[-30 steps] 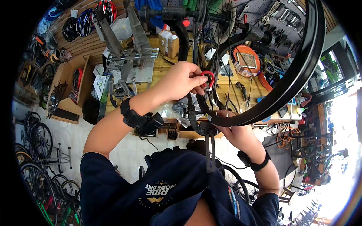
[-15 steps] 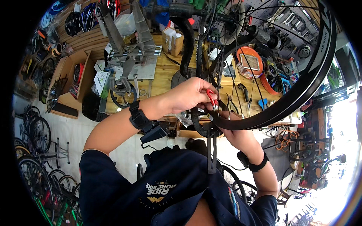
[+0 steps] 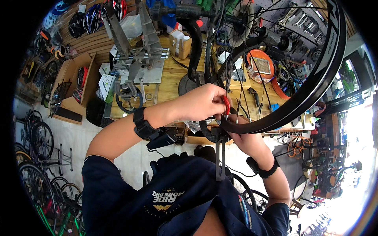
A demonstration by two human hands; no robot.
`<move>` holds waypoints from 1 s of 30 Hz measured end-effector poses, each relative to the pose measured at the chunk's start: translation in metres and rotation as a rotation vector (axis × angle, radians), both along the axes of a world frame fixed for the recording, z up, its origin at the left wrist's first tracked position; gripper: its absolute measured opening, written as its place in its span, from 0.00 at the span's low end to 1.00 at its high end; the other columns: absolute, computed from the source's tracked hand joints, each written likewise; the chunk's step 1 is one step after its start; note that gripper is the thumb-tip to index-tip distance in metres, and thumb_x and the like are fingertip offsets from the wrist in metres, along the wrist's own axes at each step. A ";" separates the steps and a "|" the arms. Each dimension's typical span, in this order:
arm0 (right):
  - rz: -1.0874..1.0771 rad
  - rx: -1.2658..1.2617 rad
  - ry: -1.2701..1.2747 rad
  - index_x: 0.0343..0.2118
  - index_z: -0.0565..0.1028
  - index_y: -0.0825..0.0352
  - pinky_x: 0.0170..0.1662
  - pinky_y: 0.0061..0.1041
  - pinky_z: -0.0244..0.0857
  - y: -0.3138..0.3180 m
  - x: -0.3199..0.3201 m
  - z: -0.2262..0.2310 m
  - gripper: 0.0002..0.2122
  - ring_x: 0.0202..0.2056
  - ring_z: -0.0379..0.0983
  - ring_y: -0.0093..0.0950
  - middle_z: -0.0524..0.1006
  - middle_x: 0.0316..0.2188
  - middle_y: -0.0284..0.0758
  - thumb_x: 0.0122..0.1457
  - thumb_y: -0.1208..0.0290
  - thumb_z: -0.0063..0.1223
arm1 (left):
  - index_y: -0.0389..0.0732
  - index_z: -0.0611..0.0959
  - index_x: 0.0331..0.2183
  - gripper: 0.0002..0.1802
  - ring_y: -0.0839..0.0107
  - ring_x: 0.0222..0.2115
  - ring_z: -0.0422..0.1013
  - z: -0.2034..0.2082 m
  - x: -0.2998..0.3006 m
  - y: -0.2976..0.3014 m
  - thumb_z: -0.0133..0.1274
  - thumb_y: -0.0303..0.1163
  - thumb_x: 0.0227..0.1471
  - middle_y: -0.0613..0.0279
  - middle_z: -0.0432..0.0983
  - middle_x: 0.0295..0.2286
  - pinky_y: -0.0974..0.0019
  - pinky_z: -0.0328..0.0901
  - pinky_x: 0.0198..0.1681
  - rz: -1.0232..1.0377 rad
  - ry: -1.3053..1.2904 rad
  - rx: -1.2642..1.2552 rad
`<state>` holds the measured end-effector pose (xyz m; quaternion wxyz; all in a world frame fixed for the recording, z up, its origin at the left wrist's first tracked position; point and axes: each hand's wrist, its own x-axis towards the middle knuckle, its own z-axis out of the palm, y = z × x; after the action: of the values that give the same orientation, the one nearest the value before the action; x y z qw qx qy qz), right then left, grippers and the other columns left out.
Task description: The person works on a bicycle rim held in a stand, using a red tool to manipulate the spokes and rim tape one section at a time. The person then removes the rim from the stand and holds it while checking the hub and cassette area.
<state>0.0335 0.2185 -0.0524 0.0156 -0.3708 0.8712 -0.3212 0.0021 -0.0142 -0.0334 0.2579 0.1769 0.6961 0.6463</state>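
Closest to my camera I have the navy shirt (image 3: 169, 192), below the wheel rim (image 3: 275, 122), with a slotted metal strip (image 3: 220, 177) hanging down in front of it from under the rim's near end. Black wrist bands (image 3: 145, 129) sit on both forearms, nearer to me than the rim.

My right hand (image 3: 247, 138) is at the underside of the rim, touching it, with some fingers showing on the rim's inner side. The rim covers part of that grip, so I can't tell how far it is closed or how firmly it holds.

My left hand (image 3: 208, 101) is just beside the rim's near end, on its inner side. There I see the grip pinched closed, thumb and fingers on a small red tool (image 3: 227, 105). The tool stands among the spokes (image 3: 245, 65), right by the rim; its tip is too small for me to say exactly what it touches.

Beyond the rim I get the wooden tabletop (image 3: 171, 78). On it, past the rim's inner side, lies a round orange tray (image 3: 256, 52); well left of the rim stands a brown carton (image 3: 184, 51).

Farthest off, I make out wrenches (image 3: 307, 25) on the wall behind the rim and helmets (image 3: 92, 19) far to its left.
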 end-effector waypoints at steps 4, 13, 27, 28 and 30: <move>-0.001 0.004 0.015 0.41 0.74 0.69 0.30 0.27 0.66 0.001 0.001 0.003 0.09 0.26 0.72 0.31 0.75 0.28 0.38 0.58 0.76 0.55 | 0.37 0.80 0.40 0.11 0.82 0.32 0.71 0.017 0.001 -0.004 0.50 0.30 0.57 0.68 0.78 0.32 0.77 0.66 0.34 -0.026 -0.237 0.191; -0.014 0.084 0.002 0.44 0.73 0.70 0.34 0.35 0.67 0.002 -0.002 -0.005 0.14 0.31 0.73 0.41 0.74 0.29 0.42 0.54 0.76 0.56 | 0.40 0.83 0.35 0.13 0.83 0.26 0.69 0.002 0.002 0.001 0.49 0.37 0.58 0.71 0.78 0.29 0.78 0.62 0.30 0.082 -0.059 -0.048; -0.011 -0.006 0.016 0.42 0.73 0.69 0.30 0.28 0.67 -0.001 0.001 0.000 0.10 0.27 0.74 0.33 0.75 0.26 0.39 0.57 0.77 0.55 | 0.37 0.77 0.47 0.15 0.86 0.28 0.67 -0.014 -0.014 -0.006 0.53 0.32 0.59 0.74 0.73 0.29 0.79 0.63 0.32 -0.197 -0.126 0.336; -0.019 -0.018 -0.009 0.42 0.73 0.70 0.32 0.31 0.67 0.001 0.001 -0.002 0.12 0.29 0.74 0.37 0.75 0.28 0.42 0.55 0.77 0.56 | 0.36 0.77 0.47 0.15 0.85 0.28 0.67 -0.012 -0.014 -0.007 0.53 0.31 0.59 0.73 0.74 0.29 0.78 0.63 0.32 -0.197 -0.126 0.317; -0.032 -0.044 -0.058 0.43 0.73 0.71 0.36 0.37 0.68 0.004 0.001 -0.007 0.15 0.33 0.74 0.46 0.75 0.30 0.46 0.51 0.78 0.57 | 0.36 0.77 0.47 0.15 0.85 0.26 0.66 -0.006 -0.013 -0.010 0.54 0.29 0.58 0.71 0.74 0.29 0.77 0.64 0.31 -0.195 -0.123 0.278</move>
<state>0.0342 0.2222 -0.0589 0.0274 -0.3478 0.8689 -0.3511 -0.0108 -0.0245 -0.0394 0.3345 0.2376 0.5624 0.7179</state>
